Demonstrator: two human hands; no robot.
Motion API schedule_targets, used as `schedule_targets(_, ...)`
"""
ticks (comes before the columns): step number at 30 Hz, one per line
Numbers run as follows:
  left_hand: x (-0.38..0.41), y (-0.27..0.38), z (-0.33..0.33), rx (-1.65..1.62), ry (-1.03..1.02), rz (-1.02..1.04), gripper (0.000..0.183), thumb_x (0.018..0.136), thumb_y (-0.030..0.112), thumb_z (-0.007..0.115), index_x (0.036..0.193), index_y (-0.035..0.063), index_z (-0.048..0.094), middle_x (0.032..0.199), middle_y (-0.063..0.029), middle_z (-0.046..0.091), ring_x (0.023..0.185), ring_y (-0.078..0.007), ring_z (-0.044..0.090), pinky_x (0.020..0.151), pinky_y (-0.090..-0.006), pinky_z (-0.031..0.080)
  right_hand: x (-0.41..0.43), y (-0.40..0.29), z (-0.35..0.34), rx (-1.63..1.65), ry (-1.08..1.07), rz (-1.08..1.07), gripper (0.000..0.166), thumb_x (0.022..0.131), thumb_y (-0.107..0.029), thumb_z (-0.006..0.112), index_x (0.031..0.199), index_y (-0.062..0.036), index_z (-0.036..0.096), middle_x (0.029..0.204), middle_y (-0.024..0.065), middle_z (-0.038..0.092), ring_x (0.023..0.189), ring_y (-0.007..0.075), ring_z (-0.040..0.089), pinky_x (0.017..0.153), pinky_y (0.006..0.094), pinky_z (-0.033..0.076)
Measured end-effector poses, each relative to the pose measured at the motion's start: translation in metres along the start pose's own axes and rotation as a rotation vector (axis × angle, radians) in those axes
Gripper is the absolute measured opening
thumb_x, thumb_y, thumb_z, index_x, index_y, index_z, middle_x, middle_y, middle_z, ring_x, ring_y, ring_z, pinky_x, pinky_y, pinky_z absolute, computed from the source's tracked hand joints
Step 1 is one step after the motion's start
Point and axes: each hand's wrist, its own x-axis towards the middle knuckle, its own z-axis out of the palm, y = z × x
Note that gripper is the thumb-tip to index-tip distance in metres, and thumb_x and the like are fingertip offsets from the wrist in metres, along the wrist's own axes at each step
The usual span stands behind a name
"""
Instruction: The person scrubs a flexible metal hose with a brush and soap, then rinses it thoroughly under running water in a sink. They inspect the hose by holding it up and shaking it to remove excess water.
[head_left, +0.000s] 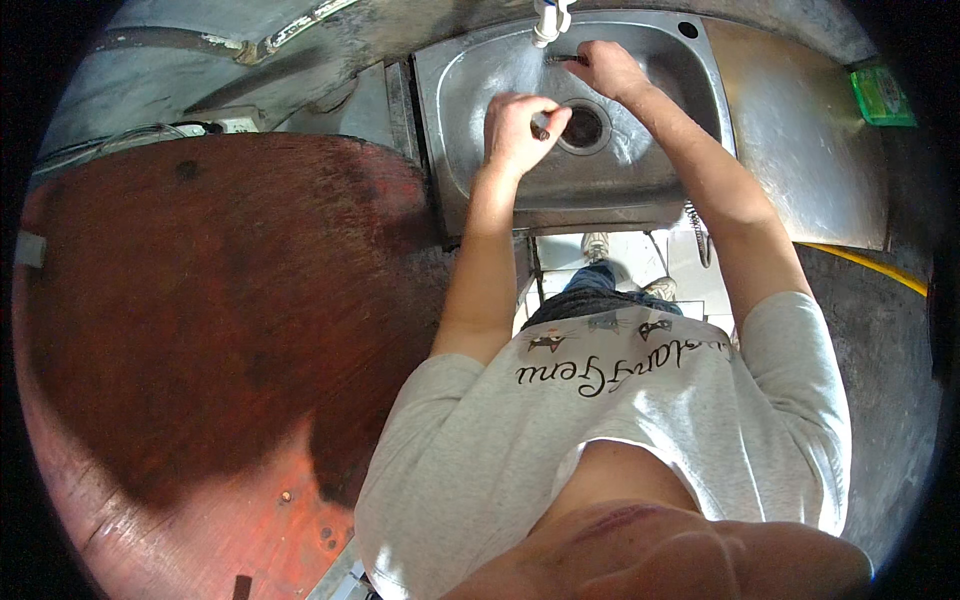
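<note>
Water sprays from a white faucet (549, 28) into a stainless steel sink (480, 184). My left hand (519, 129), over the basin left of the drain strainer (583, 127), is closed round a small dark, rod-like piece (540, 132); its kind cannot be told. Farther back and to the right, my right hand (606, 69) grips a thin dark item (566, 58), perhaps a small brush or a coil, whose end points left towards the water stream. Whether the two dark pieces belong to one object is not clear.
Left of the sink lies a worn reddish wooden board (225, 300). A metal drainboard (810, 142) adjoins the right side, with a green package (883, 96) at its far end. A black coiled cord (697, 232) hangs under the sink's front edge. Cables and a white box (231, 120) sit behind the board.
</note>
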Motion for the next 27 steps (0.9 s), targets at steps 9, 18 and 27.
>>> schedule_targets(9,-0.018,0.005,0.019,0.149,0.046,-0.188,0.077,0.061,0.014,0.072,0.125,0.0031,0.031,0.128,-0.0255,0.028,0.117,-0.0400,0.031,0.098,-0.0407,0.030,0.013,-0.023,0.007,0.065,-0.173,-0.301,0.026,0.078,-0.026,0.056,0.081,-0.0007,0.061,0.079,0.0211,0.060,0.080,0.0367,0.057,0.072,0.0424,0.046)
schedule_targets(18,0.028,-0.014,-0.006,0.530,-0.100,-0.283,0.042,0.066,0.015,0.067,0.103,0.0021,0.054,0.113,-0.0123,0.047,0.112,-0.0283,0.038,0.097,-0.0456,0.029,0.013,-0.041,-0.002,0.257,-0.084,-0.513,0.015,0.074,-0.016,0.056,0.084,-0.0044,0.059,0.078,0.0178,0.060,0.076,0.0354,0.058,0.069,0.0415,0.047)
schedule_targets(27,0.051,-0.042,0.011,0.546,-0.042,-0.471,0.043,0.073,0.034,0.058,0.104,0.0044,0.056,0.109,-0.0132,0.049,0.110,-0.0292,0.042,0.094,-0.0435,0.031,-0.006,-0.026,-0.005,0.949,-0.564,0.232,0.024,0.088,-0.025,0.047,0.084,-0.0031,0.056,0.060,0.0015,0.050,0.047,0.0113,0.047,0.039,0.0244,0.037)
